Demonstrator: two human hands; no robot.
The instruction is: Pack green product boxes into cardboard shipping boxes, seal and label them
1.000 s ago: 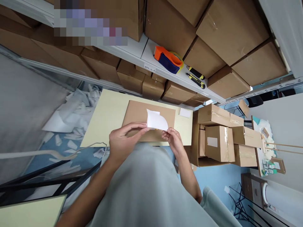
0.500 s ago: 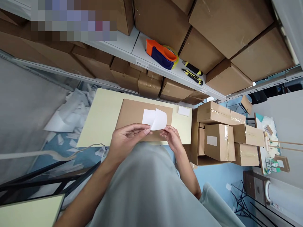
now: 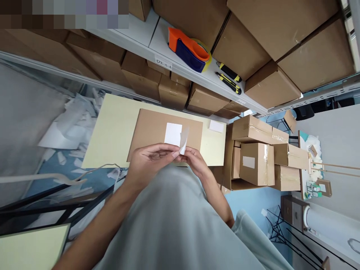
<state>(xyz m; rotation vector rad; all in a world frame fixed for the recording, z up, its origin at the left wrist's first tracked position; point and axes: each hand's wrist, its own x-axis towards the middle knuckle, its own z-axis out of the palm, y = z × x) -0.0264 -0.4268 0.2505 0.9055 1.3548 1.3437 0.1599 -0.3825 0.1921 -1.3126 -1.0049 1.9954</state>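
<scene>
A small white paper slip (image 3: 184,141) is held upright over the cardboard, curled and seen almost edge-on. My left hand (image 3: 153,159) pinches its lower left corner between thumb and forefinger. Close beside it, my right hand (image 3: 194,160) has its fingers closed at the slip's lower right edge; the exact grip is partly hidden. Beneath both hands lies a flat brown cardboard box (image 3: 149,129), with a white rectangular label (image 3: 172,133) on its top. Whether the slip is one layer or two, I cannot tell.
The box rests on a pale yellow table (image 3: 104,131), with a stack of white slips (image 3: 216,126) at its right. A tape dispenser (image 3: 189,50) and two utility knives (image 3: 229,77) lie on the shelf above. Cartons (image 3: 253,165) are piled to the right; scrap paper (image 3: 67,127) heaps at left.
My right hand has moved left, close to my left hand. The slip has turned from facing me broadly to a narrow, curled edge. The camera view has shifted slightly.
</scene>
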